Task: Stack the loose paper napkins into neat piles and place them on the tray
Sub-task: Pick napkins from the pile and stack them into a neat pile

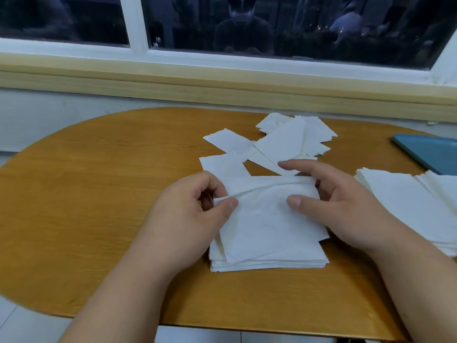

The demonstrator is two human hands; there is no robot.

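The grip of the left hand (188, 214) pinched the top napkin (267, 219) by its left edge; the right hand (346, 206) clasped its right edge. It lay on the pile (269, 264) on the desk (99, 194), loose napkins (279, 142) beyond.

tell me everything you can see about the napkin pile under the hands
The napkin pile is a low stack of white, thin, soft-looking square paper sheets, its layered edges showing along the near side, roughly squared up. It lies flat on the wooden table, front and centre. Its top sheet sits skewed and creased. The left hand pinches that sheet's left edge; the right hand holds its right edge, thumb on top.
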